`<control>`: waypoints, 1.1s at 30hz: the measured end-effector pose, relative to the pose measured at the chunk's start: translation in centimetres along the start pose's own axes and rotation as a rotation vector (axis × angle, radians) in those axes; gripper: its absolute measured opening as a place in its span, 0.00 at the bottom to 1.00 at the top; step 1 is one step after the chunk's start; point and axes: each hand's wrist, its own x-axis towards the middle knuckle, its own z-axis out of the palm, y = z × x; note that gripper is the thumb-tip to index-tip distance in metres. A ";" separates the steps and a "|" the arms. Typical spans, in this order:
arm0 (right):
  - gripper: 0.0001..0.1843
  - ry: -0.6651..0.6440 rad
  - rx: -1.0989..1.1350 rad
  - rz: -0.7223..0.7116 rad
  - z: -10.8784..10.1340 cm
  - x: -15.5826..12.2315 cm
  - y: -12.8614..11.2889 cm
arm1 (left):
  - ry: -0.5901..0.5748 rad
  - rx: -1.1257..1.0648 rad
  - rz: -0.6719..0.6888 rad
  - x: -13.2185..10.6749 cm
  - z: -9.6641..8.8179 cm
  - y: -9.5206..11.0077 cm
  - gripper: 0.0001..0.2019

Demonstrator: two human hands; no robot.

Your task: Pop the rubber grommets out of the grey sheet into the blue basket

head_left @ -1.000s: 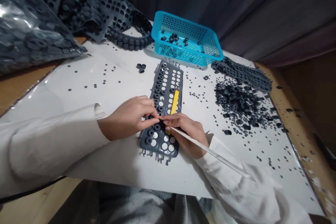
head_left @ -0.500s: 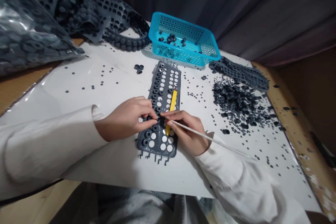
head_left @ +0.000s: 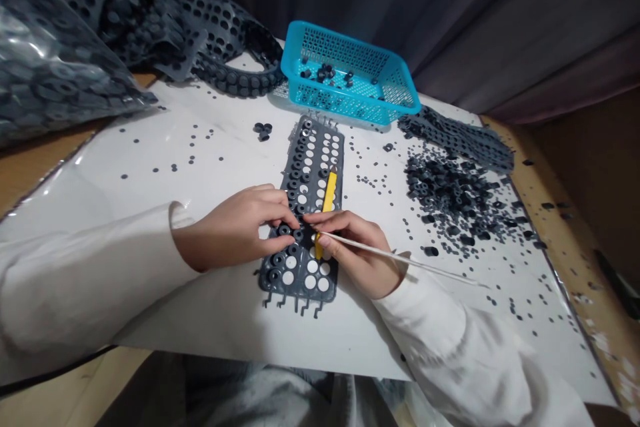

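Note:
A dark grey rubber sheet (head_left: pixel 309 250) lies lengthwise before me, with rows of round white spots and black rings. My left hand (head_left: pixel 240 228) rests over its left side, thumb and index parted around a seated black ring (head_left: pixel 299 235). Opposite it, my right hand (head_left: pixel 357 247) pinches a thin white stick (head_left: pixel 415 262) that trails back over the wrist. The stick's working end is hidden by the fingers. A yellow pencil-like tool (head_left: pixel 329 192) with a dark tip slants across the sheet, partly under my right fingers; I cannot tell whether they grip it.
A blue mesh basket (head_left: pixel 345 103) holding several black pieces stands behind the sheet. To the right lie a heap of black bits (head_left: pixel 450 193) and folded perforated rubber (head_left: pixel 460 137). A clear bag of black pieces (head_left: pixel 60 73) bulges at the left. Small discs dot the white tabletop (head_left: pixel 210 153).
My left thumb and index have parted a little, baring the ring between them. The white stick's rear end has swung slightly upward. The yellow tool has hardly moved.

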 end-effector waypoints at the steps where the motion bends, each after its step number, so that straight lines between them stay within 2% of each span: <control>1: 0.01 -0.005 -0.002 -0.004 0.0 0.0 0.0 | 0.001 0.001 -0.002 0.0 0.0 0.0 0.05; 7: 0.02 -0.014 -0.007 -0.007 0.0 -0.1 0.0 | 0.016 0.014 0.006 0.0 0.2 0.0 0.05; 13: 0.02 0.136 0.074 0.036 0.1 0.0 0.0 | 0.052 -0.011 -0.015 0.2 -0.1 0.6 0.03; 19: 0.02 0.125 0.111 0.059 0.0 0.4 0.1 | 0.166 -0.018 -0.101 0.4 0.0 0.6 0.04; 25: 0.01 0.162 0.154 0.127 -0.1 0.9 0.3 | 0.173 0.010 -0.096 0.5 0.5 0.1 0.05; 28: 0.02 0.236 0.195 0.164 -0.3 1.1 0.4 | 0.183 0.019 -0.115 0.5 0.5 0.2 0.04; 30: 0.03 0.314 0.119 0.153 -0.9 1.3 0.3 | 0.191 0.031 -0.129 0.6 0.4 0.4 0.02; 33: 0.04 0.417 -0.279 0.008 -2.9 1.7 0.3 | 0.202 0.049 -0.146 0.5 0.1 0.5 0.01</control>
